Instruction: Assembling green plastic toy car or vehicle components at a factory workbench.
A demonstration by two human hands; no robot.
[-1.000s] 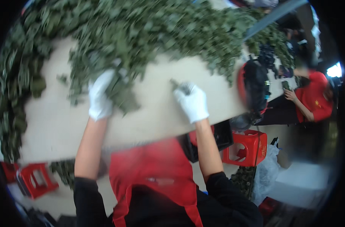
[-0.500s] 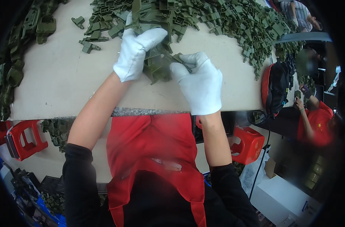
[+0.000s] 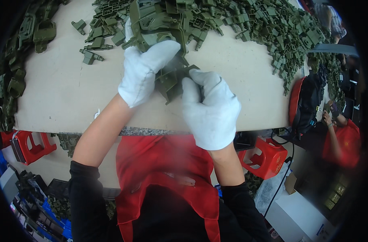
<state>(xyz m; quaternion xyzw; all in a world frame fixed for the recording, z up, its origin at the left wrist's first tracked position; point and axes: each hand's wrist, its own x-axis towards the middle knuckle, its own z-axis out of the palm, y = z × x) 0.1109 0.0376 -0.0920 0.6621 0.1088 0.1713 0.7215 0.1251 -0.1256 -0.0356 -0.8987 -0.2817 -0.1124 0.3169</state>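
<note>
The gloved left hand (image 3: 141, 70) gripped a large green part (image 3: 157, 24) over the table (image 3: 71, 97); the right hand (image 3: 213, 107) pinched a small green piece (image 3: 189, 70).

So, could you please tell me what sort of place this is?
Probably an assembly workshop: a pale table heaped with similar green parts, red stools, and a co-worker in red.

Light is even, centre hazy, rim black.

Red stools (image 3: 275, 163) stand beside a pale, speckle-edged table (image 3: 260, 101).
</note>
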